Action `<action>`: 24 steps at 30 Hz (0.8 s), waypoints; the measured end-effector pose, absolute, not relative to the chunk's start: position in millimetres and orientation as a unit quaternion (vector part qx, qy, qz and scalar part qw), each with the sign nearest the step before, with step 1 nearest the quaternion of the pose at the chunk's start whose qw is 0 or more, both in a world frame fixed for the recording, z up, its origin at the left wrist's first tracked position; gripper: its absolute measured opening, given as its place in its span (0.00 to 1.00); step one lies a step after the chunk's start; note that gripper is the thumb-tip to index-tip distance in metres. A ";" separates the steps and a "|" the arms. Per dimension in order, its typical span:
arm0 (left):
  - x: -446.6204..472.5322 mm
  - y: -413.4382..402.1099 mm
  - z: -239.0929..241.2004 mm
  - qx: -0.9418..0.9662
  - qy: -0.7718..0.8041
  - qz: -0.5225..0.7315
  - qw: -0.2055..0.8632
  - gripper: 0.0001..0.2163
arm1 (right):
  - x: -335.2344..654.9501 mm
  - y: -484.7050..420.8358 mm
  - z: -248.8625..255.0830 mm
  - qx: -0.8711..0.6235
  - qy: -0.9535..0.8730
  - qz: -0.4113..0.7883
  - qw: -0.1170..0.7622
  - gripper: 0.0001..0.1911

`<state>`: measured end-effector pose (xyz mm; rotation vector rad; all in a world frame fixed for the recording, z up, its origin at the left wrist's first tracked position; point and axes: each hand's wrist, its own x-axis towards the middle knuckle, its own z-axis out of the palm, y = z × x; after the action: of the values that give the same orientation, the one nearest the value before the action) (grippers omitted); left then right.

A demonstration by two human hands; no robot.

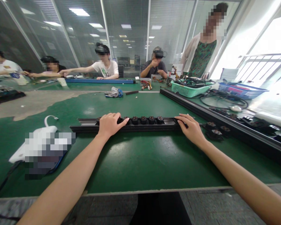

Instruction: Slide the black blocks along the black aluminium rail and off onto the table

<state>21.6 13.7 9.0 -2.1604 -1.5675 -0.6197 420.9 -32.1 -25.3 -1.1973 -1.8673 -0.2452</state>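
A long black metal channel [145,128] lies crosswise on the green table, with several round black socket modules [143,120] in a row inside it. My left hand [110,124] is closed over the left part of the channel, fingers bent over its far side and thumb pointing right beside a socket module. At the right end, my right hand [189,125] grips the channel with its fingers over the top and the thumb at the near side. What lies beneath both palms is hidden. Loose socket modules [215,133] sit just right of my right hand.
A long black rail [224,120] runs diagonally on the right. Behind it stand a green basket [189,90] of cables and a blue basket [244,90]. A white device [37,140] and phone [58,156] lie left. Gloves [113,92] and several people are farther back.
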 end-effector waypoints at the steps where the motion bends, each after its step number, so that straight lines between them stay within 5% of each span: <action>1: 21.6 13.8 9.0 -0.773 -0.560 -0.222 0.199 0.29 | 421.0 -31.6 -25.7 -0.480 -0.752 -0.096 0.441 0.16; 24: 24.0 11.5 8.4 -0.766 -0.565 -0.227 0.206 0.27 | 423.8 -25.5 -29.8 -0.469 -0.749 -0.060 0.464 0.16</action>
<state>24.0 11.5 8.4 -2.1345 -1.5752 -0.6312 423.8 -25.5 -29.8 -1.1526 -1.8395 -0.1477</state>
